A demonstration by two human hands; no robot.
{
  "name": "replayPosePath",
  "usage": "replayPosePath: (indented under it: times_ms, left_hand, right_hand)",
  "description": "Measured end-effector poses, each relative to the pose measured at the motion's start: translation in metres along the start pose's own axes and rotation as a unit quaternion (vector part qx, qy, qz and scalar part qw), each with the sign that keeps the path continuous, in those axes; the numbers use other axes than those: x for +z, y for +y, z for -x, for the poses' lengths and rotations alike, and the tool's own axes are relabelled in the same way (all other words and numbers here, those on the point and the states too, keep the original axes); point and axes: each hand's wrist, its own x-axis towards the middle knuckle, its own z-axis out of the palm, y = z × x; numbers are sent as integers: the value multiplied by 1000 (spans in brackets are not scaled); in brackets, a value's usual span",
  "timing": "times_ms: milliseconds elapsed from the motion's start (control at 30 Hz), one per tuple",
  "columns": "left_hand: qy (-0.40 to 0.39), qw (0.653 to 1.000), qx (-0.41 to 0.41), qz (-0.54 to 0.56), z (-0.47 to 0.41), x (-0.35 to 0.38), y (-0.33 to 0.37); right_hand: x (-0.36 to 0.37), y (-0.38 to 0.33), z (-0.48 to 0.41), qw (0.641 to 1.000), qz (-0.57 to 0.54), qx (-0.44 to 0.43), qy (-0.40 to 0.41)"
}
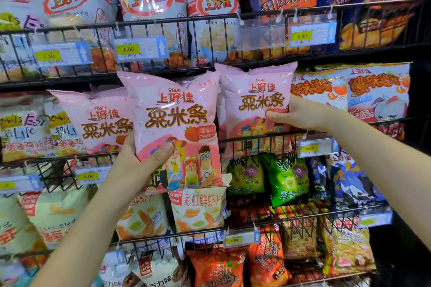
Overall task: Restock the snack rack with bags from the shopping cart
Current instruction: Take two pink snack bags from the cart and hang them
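Left grip (140, 161) is closed round the lower left edge of a pink strawberry snack bag (177, 123), thumb across its front. The bag is upright, in front of the rack's middle wire basket (256, 137) and not inside it. Right grip (291, 114) pinches the right edge of a matching bag (254, 100) standing inside that basket. A third pink bag (102, 123) stands in the basket at left.
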Motion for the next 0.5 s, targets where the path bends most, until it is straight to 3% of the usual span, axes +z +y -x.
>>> replayPosePath:
  times_ms: [200,300,500]
  left_hand:
    - [-4,999,4,34,4,6,7]
    - [-5,999,2,46,4,14,9]
    - [2,997,10,74,3,25,3]
  right_hand:
    - [8,11,1,996,-11,65,-60]
    - [9,5,7,996,12,53,-67]
    - [12,-3,17,996,76,44,-34]
